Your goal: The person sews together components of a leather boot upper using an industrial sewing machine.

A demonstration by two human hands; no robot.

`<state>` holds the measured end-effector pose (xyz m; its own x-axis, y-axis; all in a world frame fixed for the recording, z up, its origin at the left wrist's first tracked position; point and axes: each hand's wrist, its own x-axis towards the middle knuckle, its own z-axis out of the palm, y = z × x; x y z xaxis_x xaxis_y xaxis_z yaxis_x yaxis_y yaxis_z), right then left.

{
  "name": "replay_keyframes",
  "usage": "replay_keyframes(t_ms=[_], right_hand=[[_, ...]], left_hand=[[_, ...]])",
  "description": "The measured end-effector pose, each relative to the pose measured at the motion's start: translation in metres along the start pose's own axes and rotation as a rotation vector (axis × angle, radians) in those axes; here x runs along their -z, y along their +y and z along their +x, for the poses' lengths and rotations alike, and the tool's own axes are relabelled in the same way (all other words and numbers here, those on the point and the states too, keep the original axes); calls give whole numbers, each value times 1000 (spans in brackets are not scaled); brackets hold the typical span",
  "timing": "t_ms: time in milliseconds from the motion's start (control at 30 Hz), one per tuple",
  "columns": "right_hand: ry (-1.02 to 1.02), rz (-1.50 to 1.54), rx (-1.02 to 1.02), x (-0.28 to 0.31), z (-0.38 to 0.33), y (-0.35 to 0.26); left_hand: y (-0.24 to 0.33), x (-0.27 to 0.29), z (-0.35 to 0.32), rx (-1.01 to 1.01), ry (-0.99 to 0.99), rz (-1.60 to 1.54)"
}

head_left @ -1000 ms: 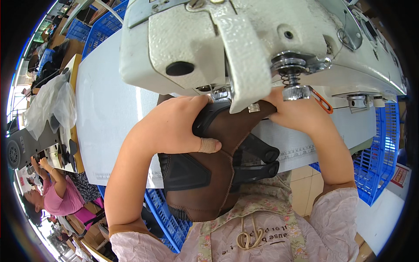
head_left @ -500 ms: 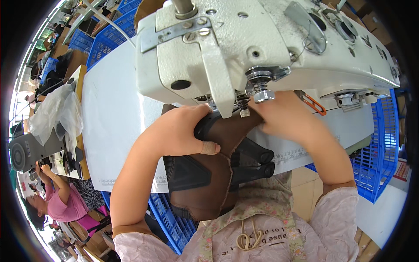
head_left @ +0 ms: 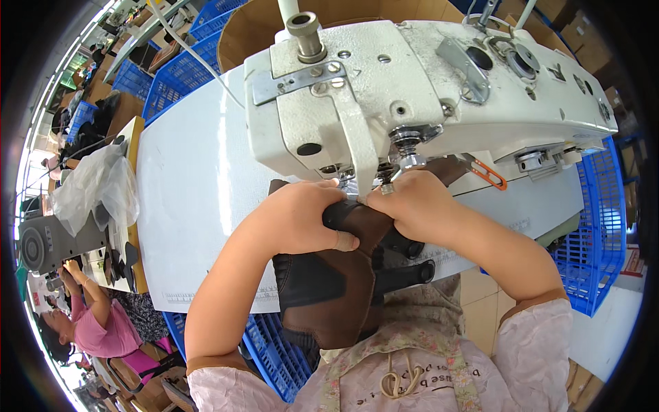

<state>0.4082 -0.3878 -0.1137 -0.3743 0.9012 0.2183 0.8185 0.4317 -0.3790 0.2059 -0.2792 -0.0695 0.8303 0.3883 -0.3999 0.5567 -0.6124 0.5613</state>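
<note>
A white sewing machine [head_left: 367, 58] stands in front of me, its presser foot and needle area partly hidden by a metal lever and my fingers. Beneath it I hold a brown mesh garment piece [head_left: 329, 305] with black panels, seams and black straps. It drapes off the table edge toward my lap. My left hand [head_left: 298, 216] grips the fabric left of the needle area, with a tan bandage on the thumb. My right hand [head_left: 415, 206] pinches the fabric close by on the right, fingers bent under the machine head. Some brown fabric shows beyond this hand.
A small orange-framed tool [head_left: 487, 173] lies on the white table [head_left: 185, 199] at right. Blue baskets [head_left: 594, 233] stand right and below the table's front edge. At left are a plastic bag [head_left: 99, 182], another machine [head_left: 55, 240] and a co-worker in pink [head_left: 106, 329].
My right hand has come left and nearer, toward my left hand, and now pinches the fabric by the needle area. The whole view has shifted, so the machine appears lower.
</note>
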Motion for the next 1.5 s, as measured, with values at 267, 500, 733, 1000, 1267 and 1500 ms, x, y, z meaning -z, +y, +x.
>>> replay_keyframes(t_ms=[267, 500, 733, 1000, 1267, 1500], right_hand=[[-110, -54, -15, 7, 2, -1], [-159, -53, -19, 7, 5, 1], [-161, -129, -26, 12, 7, -2], [-128, -170, -22, 10, 7, 3], [-146, -181, -75, 18, 12, 3], [-25, -155, -160, 3, 10, 11]], left_hand=[[12, -23, -32, -21, 452, 358], [14, -21, -30, 52, 368, 186], [11, -22, -28, 25, 407, 203], [7, -24, -23, -1, 469, 209], [5, -21, -18, 27, 461, 195], [0, -18, -13, 43, 450, 188]])
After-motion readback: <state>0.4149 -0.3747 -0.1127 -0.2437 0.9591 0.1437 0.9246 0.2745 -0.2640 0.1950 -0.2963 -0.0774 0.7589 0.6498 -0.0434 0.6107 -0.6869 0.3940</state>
